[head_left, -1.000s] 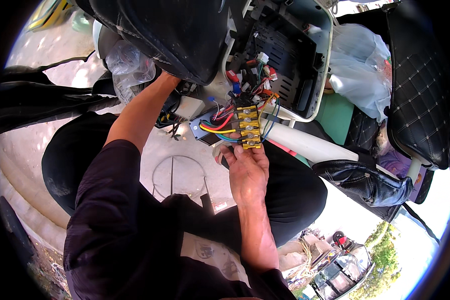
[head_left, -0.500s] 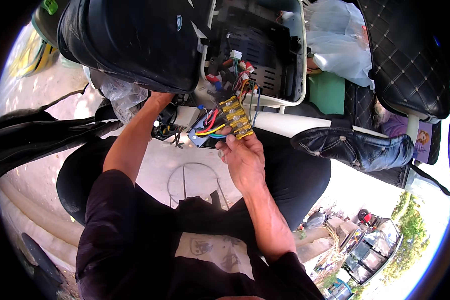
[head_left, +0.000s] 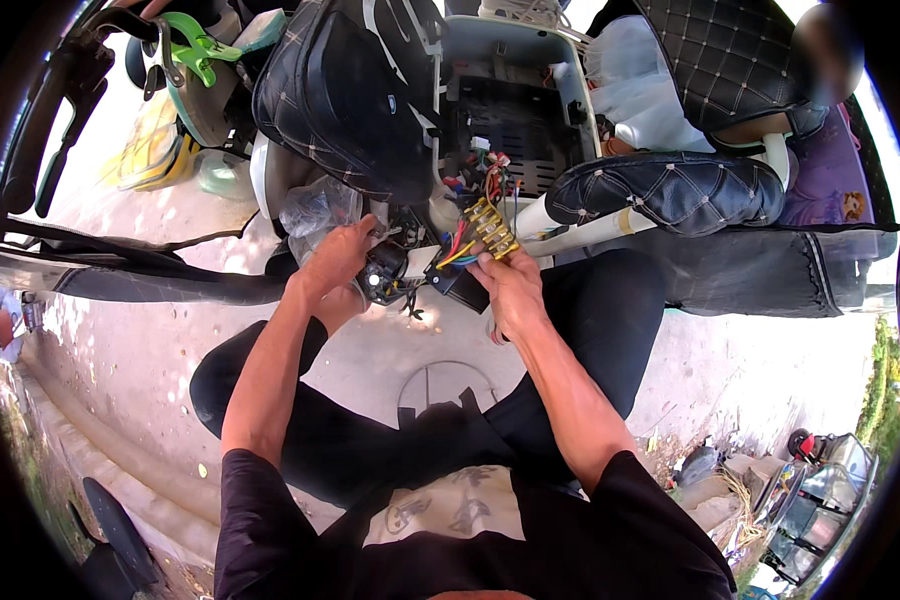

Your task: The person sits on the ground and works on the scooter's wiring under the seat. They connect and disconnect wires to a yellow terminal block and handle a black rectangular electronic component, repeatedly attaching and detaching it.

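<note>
My right hand (head_left: 506,290) grips a yellow fuse block (head_left: 491,228) with coloured wires (head_left: 457,250) running from it, held up below the open compartment (head_left: 515,120) of a scooter. My left hand (head_left: 338,258) is closed on a black connector or wire bundle (head_left: 382,278) just left of the block, next to a clear plastic bag (head_left: 312,210). Red, blue and yellow wires lead up into the grey compartment.
A raised black quilted seat (head_left: 345,95) hangs above my left hand. Another black quilted cushion (head_left: 670,190) lies to the right. A green clamp (head_left: 192,50) sits at the upper left. A round drain cover (head_left: 440,385) is in the pavement between my knees. Clutter lies at lower right.
The view has swung, so the scooter sits further right and higher. My left hand has come out from under the seat to the black connector. My right hand keeps the fuse block.
</note>
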The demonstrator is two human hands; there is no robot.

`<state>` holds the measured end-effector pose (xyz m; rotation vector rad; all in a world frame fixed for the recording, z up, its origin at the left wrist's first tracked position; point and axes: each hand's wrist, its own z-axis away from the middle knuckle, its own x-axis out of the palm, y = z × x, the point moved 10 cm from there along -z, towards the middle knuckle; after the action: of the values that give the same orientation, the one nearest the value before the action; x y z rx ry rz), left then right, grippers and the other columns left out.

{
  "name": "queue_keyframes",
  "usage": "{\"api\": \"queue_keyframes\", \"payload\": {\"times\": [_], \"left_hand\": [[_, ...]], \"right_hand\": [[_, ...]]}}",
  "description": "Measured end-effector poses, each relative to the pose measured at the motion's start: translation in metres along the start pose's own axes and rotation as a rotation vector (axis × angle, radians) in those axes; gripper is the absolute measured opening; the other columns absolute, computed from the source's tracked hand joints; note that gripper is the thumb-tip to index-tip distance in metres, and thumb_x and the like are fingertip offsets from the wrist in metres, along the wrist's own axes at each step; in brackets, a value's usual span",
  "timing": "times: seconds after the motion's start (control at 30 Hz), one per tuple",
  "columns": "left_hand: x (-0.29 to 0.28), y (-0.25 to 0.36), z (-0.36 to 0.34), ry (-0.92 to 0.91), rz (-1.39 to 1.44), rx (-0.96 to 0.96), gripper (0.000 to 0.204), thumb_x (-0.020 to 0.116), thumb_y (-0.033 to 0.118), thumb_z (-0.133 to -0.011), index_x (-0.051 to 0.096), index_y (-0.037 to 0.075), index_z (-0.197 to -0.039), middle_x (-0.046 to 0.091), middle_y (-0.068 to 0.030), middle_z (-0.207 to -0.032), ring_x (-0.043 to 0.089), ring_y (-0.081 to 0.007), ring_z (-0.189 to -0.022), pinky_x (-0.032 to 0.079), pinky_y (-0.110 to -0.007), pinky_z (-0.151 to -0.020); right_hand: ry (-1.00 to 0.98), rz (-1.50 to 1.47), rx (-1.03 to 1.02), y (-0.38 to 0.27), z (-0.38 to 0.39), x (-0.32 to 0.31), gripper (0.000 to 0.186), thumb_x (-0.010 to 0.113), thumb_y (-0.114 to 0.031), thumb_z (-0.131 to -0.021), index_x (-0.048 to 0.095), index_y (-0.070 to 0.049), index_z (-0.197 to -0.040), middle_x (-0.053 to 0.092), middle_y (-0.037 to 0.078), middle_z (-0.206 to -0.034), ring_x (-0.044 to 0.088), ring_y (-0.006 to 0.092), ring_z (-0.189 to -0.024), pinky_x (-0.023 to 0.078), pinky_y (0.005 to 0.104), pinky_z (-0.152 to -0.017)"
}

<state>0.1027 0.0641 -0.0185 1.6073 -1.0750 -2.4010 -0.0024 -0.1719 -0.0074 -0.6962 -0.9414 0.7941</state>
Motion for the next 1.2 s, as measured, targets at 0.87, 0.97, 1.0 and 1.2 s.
{"api": "queue_keyframes", "payload": {"times": [0.87,0.97,1.0,1.2], "left_hand": [[0.089,0.23,0.064,-0.522,-0.135,0.363,0.021,0.056,-0.005,-0.077,0.065,-0.005,-0.097,0.07,-0.0232,-0.095,0.07,-0.0395,-0.091,0.055,-0.048,-0.077],[0.086,0.232,0.063,-0.473,-0.147,0.378,0.016,0.056,-0.004,-0.077,0.065,-0.004,-0.09,0.07,-0.0222,-0.087,0.07,-0.039,-0.084,0.056,-0.048,-0.073],[0.089,0.231,0.064,-0.494,-0.152,0.365,0.016,0.056,-0.004,-0.077,0.066,-0.004,-0.09,0.07,-0.0225,-0.087,0.07,-0.0389,-0.084,0.056,-0.048,-0.074],[0.086,0.234,0.069,-0.257,-0.116,0.44,0.021,0.057,-0.006,-0.075,0.068,-0.005,-0.094,0.069,-0.0245,-0.09,0.069,-0.0389,-0.087,0.056,-0.047,-0.076]], "right_hand": [[0.035,0.115,0.002,-0.004,0.002,-0.001,0.015,0.06,-0.003,-0.098,0.066,0.001,-0.111,0.069,0.007,-0.101,0.066,0.0129,-0.084,0.058,0.0275,-0.078],[0.05,0.226,-0.067,-0.01,0.001,-0.001,0.014,0.061,-0.003,-0.097,0.066,0.002,-0.109,0.07,0.007,-0.098,0.067,0.0134,-0.08,0.058,0.0272,-0.076],[0.057,0.242,-0.07,-0.012,0.001,-0.001,0.014,0.06,-0.002,-0.095,0.066,0.002,-0.107,0.069,0.007,-0.097,0.066,0.0135,-0.078,0.056,0.0274,-0.074],[0.099,0.331,-0.092,-0.024,0.009,0.002,0.013,0.059,-0.001,-0.09,0.066,0.002,-0.1,0.069,0.006,-0.091,0.063,0.0129,-0.071,0.052,0.0281,-0.067]]}}
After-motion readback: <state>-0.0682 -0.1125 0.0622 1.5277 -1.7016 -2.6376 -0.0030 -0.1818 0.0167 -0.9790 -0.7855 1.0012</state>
